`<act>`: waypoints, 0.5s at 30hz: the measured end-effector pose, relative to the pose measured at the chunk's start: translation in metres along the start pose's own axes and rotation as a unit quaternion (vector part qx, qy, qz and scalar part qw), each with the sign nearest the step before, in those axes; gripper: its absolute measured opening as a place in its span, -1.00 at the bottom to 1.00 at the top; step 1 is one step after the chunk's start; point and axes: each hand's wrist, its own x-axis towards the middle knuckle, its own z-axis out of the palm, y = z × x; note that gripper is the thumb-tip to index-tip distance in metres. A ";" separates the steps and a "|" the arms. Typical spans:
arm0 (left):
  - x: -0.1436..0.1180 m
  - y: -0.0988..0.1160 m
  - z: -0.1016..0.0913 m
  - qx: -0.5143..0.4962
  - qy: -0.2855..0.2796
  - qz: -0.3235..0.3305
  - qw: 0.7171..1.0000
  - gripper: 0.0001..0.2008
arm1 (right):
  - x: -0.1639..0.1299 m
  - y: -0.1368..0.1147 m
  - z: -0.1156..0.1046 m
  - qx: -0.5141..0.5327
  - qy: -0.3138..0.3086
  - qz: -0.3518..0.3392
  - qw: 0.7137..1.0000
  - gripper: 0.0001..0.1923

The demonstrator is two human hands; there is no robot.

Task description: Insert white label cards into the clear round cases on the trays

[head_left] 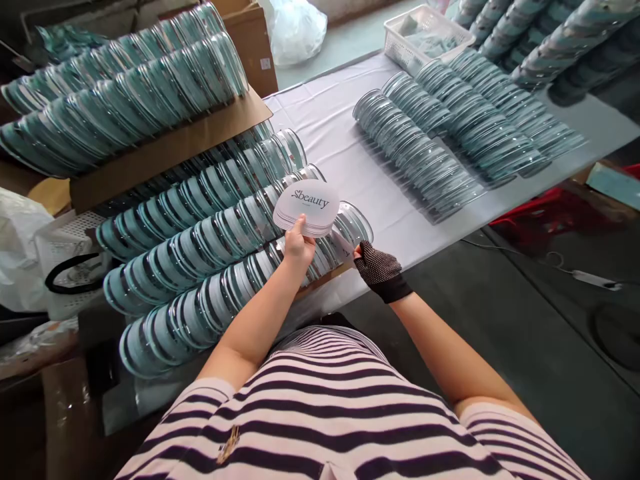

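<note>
Bare cloth (345,160) lies open between lid rows (200,247).

Matt paper cards (306,207); glossy clear plastic lids (210,247); knit glove (383,270); cloth table cover (340,133).

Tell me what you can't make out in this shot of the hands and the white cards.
- Right hand, head view: fingertips hidden behind the clear containers; whether they grip one cannot be told.
- Stack of white cards in the left hand: the count is too fine to tell.
- White basket: contents too small and blurred.
- Cardboard box: cut off by the top edge.
</note>
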 end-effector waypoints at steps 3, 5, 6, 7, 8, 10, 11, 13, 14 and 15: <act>0.000 0.001 0.000 0.001 -0.005 -0.011 1.000 -0.63 | 0.002 -0.004 0.016 0.004 0.030 0.013 0.999 -0.66; 0.000 0.001 0.000 0.003 -0.005 -0.012 1.000 -0.63 | 0.005 -0.008 0.028 -0.002 0.012 0.011 1.000 -0.65; 0.000 0.001 0.000 0.006 -0.004 -0.012 1.000 -0.64 | 0.007 -0.010 0.033 -0.006 -0.001 0.004 1.000 -0.65; 0.000 0.000 -0.001 0.008 -0.004 -0.012 1.000 -0.64 | 0.008 -0.010 0.036 -0.008 -0.011 -0.006 1.000 -0.66; -0.001 0.000 -0.001 0.011 -0.003 -0.011 1.000 -0.64 | 0.009 -0.010 0.039 -0.006 -0.017 -0.015 1.000 -0.67; -0.001 -0.001 -0.002 0.016 -0.003 -0.009 1.000 -0.64 | 0.009 -0.009 0.041 0.033 -0.015 -0.007 0.999 -0.73; -0.001 -0.001 -0.003 0.018 -0.005 -0.008 1.000 -0.64 | 0.009 -0.008 0.042 0.087 -0.018 0.008 0.996 -0.75; -0.001 -0.003 -0.003 0.018 -0.007 -0.003 1.000 -0.63 | 0.009 -0.006 0.042 0.280 -0.052 0.039 0.958 -0.74; -0.001 -0.004 -0.003 0.018 -0.009 0.002 1.000 -0.64 | 0.009 -0.006 0.042 0.395 -0.083 0.045 0.914 -0.68; -0.001 -0.005 -0.003 0.019 -0.012 0.008 1.000 -0.65 | 0.009 -0.005 0.042 0.496 -0.121 0.042 0.859 -0.60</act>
